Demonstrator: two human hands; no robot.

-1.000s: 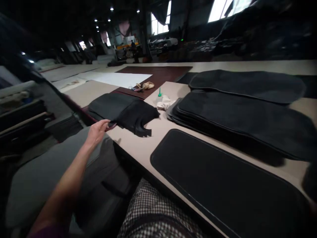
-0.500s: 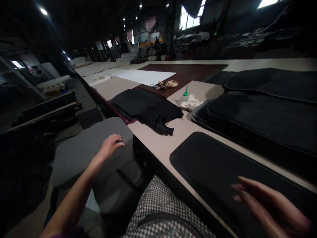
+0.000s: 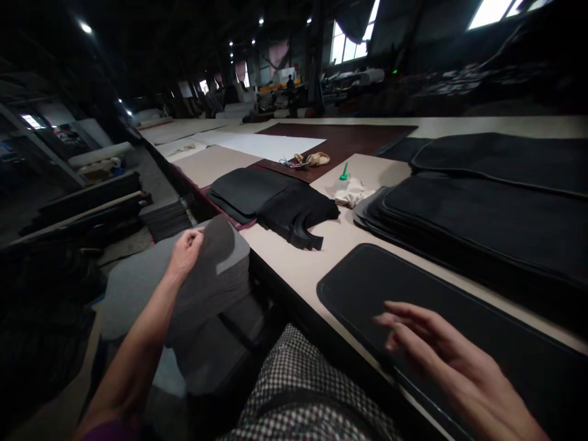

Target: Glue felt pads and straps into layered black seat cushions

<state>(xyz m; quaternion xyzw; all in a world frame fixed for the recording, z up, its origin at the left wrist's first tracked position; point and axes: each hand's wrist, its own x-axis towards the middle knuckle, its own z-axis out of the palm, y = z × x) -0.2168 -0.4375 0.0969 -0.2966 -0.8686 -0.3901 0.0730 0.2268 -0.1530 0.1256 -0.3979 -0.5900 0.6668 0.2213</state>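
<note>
On a stool-high stack of grey mats (image 3: 232,275), my left hand (image 3: 184,252) has its fingers closed in a pinch on the top grey mat (image 3: 218,242). That mat's near corner is peeled up and curled, and a lighter strip of the mat beneath shows along the edge. My right hand (image 3: 441,349) is held over a black mat (image 3: 404,282) with a rounded corner and stitched-looking border. Its fingers are slightly apart and nothing shows between them. The black mat lies flat on the beige-covered table (image 3: 294,269).
Cut black pieces (image 3: 275,196) lie on the table ahead. Thick black mats (image 3: 487,214) are piled at right. A green-nozzled bottle (image 3: 344,173) stands by a pale cloth (image 3: 353,193). Further back are a tan bundle (image 3: 318,159) and a dark red sheet (image 3: 353,139).
My left hand has closed on the top grey mat and drawn its corner up and leftward. My right hand has moved left and upward over the black mat.
</note>
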